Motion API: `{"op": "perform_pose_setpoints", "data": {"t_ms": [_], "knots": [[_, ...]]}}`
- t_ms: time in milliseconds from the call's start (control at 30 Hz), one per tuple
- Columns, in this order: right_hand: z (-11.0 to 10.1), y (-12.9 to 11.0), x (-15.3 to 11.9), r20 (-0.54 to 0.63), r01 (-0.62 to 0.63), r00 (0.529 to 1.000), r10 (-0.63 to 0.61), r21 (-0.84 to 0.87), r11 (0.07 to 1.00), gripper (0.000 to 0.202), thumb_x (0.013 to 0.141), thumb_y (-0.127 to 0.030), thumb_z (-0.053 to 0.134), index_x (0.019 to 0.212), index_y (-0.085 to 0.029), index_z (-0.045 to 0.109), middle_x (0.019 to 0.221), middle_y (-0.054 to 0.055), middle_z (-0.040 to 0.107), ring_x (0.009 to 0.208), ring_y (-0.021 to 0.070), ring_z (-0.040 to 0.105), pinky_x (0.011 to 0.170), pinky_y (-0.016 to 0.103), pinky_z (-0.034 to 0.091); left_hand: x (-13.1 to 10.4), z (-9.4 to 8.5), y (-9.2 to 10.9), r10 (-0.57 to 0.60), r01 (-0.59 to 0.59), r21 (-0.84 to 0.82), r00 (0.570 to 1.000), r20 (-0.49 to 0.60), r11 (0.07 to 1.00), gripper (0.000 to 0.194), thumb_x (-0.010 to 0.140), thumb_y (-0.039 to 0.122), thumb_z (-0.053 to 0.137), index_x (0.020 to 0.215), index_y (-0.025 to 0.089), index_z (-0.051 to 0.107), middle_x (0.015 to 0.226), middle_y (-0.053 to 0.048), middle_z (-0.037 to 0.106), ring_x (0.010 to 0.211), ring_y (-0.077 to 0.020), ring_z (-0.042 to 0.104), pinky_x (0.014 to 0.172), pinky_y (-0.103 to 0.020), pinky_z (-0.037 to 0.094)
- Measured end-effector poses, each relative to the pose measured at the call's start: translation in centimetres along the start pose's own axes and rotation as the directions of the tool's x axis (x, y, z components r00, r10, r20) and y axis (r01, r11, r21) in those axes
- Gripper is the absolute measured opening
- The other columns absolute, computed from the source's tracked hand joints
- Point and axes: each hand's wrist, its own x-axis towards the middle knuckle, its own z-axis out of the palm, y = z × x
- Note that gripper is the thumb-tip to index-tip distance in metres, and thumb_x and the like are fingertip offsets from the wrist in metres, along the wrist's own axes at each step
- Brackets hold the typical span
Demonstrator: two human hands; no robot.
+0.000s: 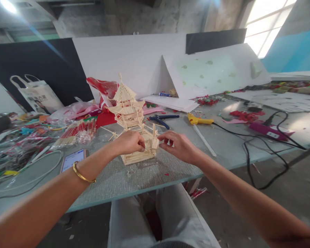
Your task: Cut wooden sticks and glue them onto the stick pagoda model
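2 hands [131, 142] at a stick pagoda [129, 119]

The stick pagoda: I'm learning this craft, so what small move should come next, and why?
Perhaps steady the stick pagoda on its right side with the right hand, which is curled close beside that side, while the left hand is at its front.

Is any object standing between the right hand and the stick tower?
Nothing visible stands between them. The right hand is close beside the stick tower, though contact is unclear; the pliers and yellow glue gun lie farther back.
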Motion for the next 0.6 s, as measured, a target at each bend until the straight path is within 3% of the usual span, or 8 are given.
{"op": "perform_pose_setpoints", "data": {"t_ms": [200, 267, 333, 467, 600], "knots": [[-2.6, 1.8, 0.9, -0.075, -0.039, 0.997, 0.035, -0.045, 0.998, 0.020, 0.081, -0.028, 0.055, 0.095, -0.016, 0.064, 0.088, 0.005, 0.066, 0.072, 0.0142, 0.059, 0.065, 0.026, 0.045, -0.1, -0.2, 0.2, -0.002, 0.002, -0.016, 1.000, -0.013, 1.000, 0.016, 0.071, 0.024, 0.060, 0.080, 0.017, 0.072, 0.072, -0.002, 0.071, 0.067, -0.0141, 0.061, 0.062, -0.024, 0.039], [-4.2, 3.4, 2.0, -0.091, -0.129, 0.988, 0.121, -0.078, 0.989, 0.024, 0.081, -0.030, 0.055, 0.097, -0.015, 0.064, 0.090, 0.006, 0.067, 0.075, 0.0152, 0.060, 0.069, 0.026, 0.045, -0.8, -0.8, 0.8, -0.006, 0.003, -0.047, 0.999, -0.053, 0.999, 0.017, 0.073, 0.026, 0.058, 0.080, 0.017, 0.071, 0.069, 0.000, 0.070, 0.065, -0.0127, 0.060, 0.060, -0.023, 0.039], [-5.8, 5.4, 3.5, -0.080, -0.263, 0.964, 0.252, -0.198, 0.944, 0.028, 0.084, -0.030, 0.051, 0.102, -0.013, 0.064, 0.092, 0.007, 0.067, 0.082, 0.0163, 0.060, 0.073, 0.026, 0.043, -2.2, -1.4, 1.7, -0.012, -0.004, -0.098, 0.987, -0.163, 0.995, 0.019, 0.076, 0.031, 0.056, 0.080, 0.019, 0.070, 0.069, 0.001, 0.069, 0.065, -0.0121, 0.059, 0.059, -0.022, 0.039], [-7.8, 9.5, 6.7, -0.028, -0.409, 0.897, 0.441, -0.432, 0.804, 0.030, 0.084, -0.029, 0.050, 0.091, -0.006, 0.067, 0.086, 0.014, 0.067, 0.086, 0.0220, 0.060, 0.073, 0.028, 0.039, -7.0, -1.4, 3.6, 0.000, -0.087, -0.170, 0.890, -0.457, 0.982, 0.017, 0.077, 0.039, 0.057, 0.081, 0.028, 0.069, 0.079, 0.004, 0.070, 0.071, -0.0132, 0.060, 0.064, -0.024, 0.044], [-6.5, 12.5, 9.5, 0.129, -0.420, 0.827, 0.547, -0.504, 0.755, 0.033, 0.077, -0.039, 0.061, 0.082, -0.007, 0.069, 0.084, 0.017, 0.066, 0.085, 0.0274, 0.061, 0.071, 0.030, 0.041, -11.5, 1.8, 4.0, -0.092, -0.095, -0.302, 0.831, -0.548, 0.949, 0.009, 0.072, 0.040, 0.061, 0.074, 0.036, 0.069, 0.074, 0.004, 0.069, 0.067, -0.0167, 0.060, 0.061, -0.027, 0.049]]}}
